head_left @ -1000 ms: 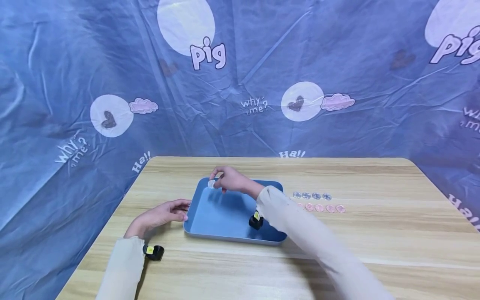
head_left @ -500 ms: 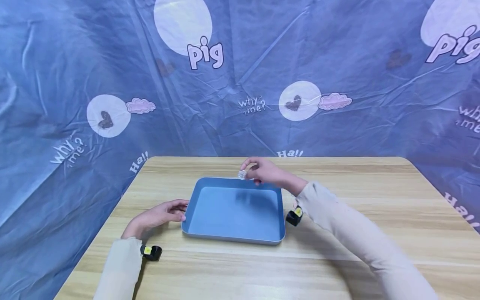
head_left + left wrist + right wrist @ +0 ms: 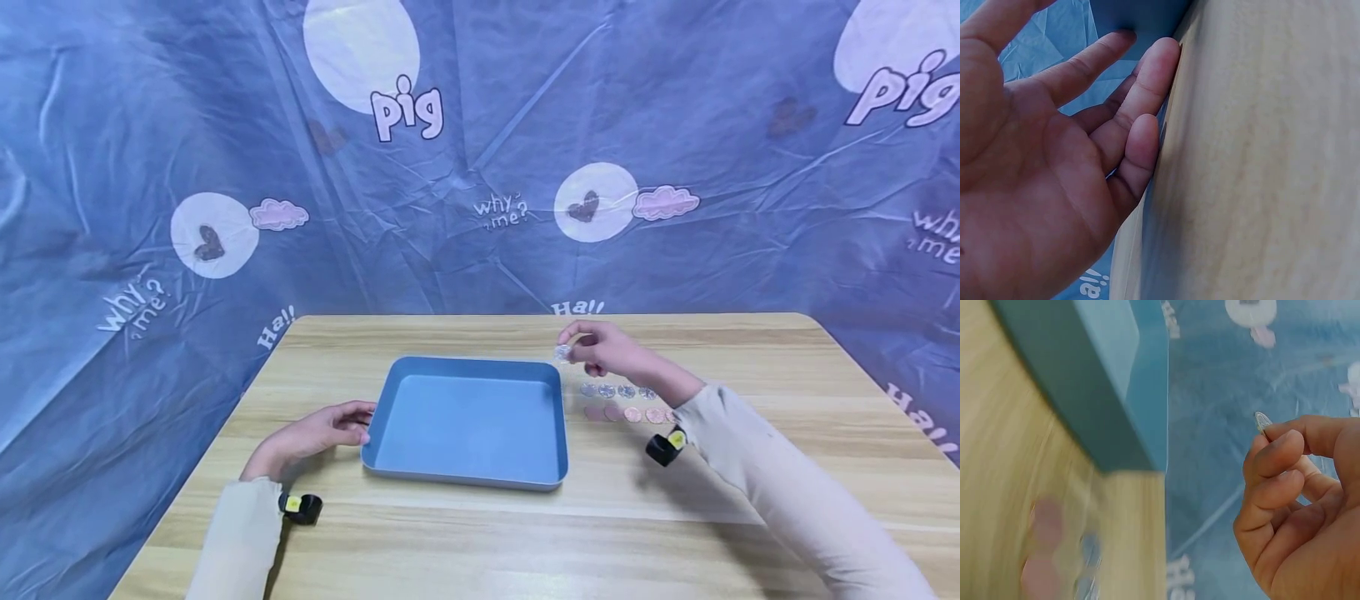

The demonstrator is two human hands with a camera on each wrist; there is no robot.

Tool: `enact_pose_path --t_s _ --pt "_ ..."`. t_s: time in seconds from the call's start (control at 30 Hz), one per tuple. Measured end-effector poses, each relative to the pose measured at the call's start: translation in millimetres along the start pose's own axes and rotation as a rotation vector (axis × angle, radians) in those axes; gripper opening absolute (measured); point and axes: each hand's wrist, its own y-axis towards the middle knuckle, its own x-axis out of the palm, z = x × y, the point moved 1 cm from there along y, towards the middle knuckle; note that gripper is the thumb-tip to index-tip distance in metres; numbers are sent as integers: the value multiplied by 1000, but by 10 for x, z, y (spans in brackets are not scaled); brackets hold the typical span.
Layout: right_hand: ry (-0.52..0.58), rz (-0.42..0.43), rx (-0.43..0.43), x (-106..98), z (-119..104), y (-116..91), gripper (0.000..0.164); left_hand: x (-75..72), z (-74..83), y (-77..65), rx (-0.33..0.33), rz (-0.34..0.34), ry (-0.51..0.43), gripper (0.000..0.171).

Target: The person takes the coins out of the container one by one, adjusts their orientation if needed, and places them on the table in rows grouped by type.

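Note:
A small clear, patterned round token (image 3: 562, 353) is pinched between the thumb and forefinger of my right hand (image 3: 611, 348). That hand hangs just beyond the back right corner of a shallow blue tray (image 3: 465, 425). Seen edge-on in the right wrist view, the token (image 3: 1262, 420) pokes out past the fingertips. My left hand (image 3: 322, 429) rests on the table at the tray's left side, fingers loosely extended and fingertips at its wall. In the left wrist view, a finger of the left hand (image 3: 1054, 162) touches the blue wall, palm facing the camera. Nothing lies in the tray.
Right of the tray lies a row of clear silvery tokens (image 3: 607, 391), with a row of pink tokens (image 3: 633, 414) in front of it. My right wrist and sleeve overlap the rows' right ends. A blue printed cloth (image 3: 465, 250) hangs behind the wooden table (image 3: 465, 542).
My right hand has moved right, from over the tray's back left corner to past its right rim, still pinching the clear token. My left hand has stayed at the tray's left side.

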Motion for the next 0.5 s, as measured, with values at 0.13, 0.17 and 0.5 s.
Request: enact_pose_path --t_s 0.13,0.17,0.5 --pt "-12 52 47 -214 183 -186 28 -14 2 13 -12 10 1 70" --pt "-13 64 57 -265 232 -236 29 -19 6 14 -10 11 3 70" --pt "-37 199 150 -643 785 -688 40 -15 -4 -12 -18 13 22 69"
